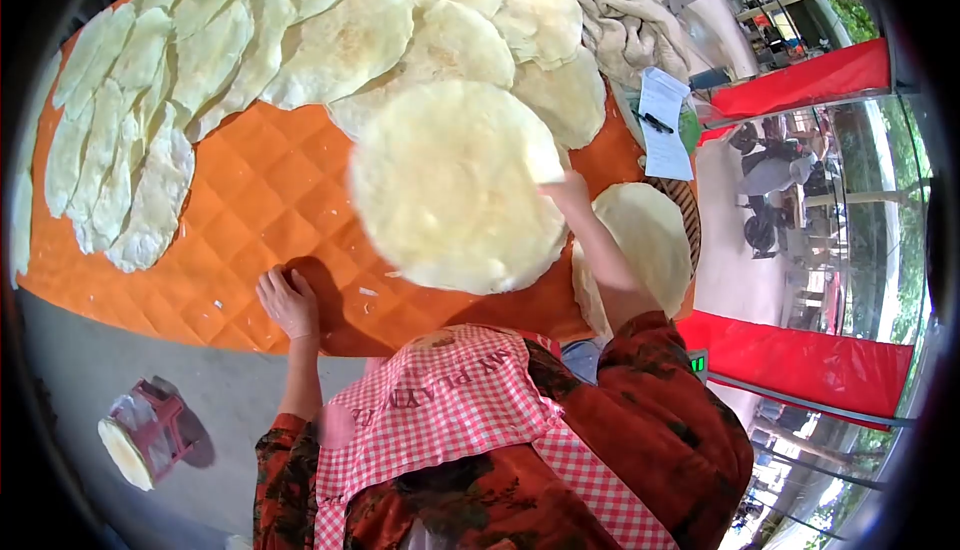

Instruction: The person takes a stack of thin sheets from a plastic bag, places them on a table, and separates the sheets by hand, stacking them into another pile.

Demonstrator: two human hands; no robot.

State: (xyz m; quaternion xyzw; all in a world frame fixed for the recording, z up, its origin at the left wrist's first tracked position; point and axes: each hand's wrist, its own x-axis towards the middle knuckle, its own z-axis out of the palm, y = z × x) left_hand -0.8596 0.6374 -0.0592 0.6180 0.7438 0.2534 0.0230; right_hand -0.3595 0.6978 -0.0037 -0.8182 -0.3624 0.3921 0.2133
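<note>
My right hand (570,196) is shut on the right edge of a large, round, pale flatbread (450,190). This flatbread lies over the orange tablecloth (260,190) and partly covers others behind it. Nothing is in my left hand (289,302), which is at the table's near edge with its fingers apart, casting a shadow on the cloth. Overlapping flatbreads (345,40) spread along the far side, and a folded-looking row of flatbreads (95,160) runs down the left. Under my right forearm, another flatbread (645,250) rests over a woven basket (686,212), mostly hiding it.
A crumpled beige cloth (630,25) lies at the far right corner beside a paper sheet (664,135) with a black pen (656,124). On the floor at left stands a small pink stool (165,430) with a round pale thing at one end. Red sheeting (800,360) hangs at right.
</note>
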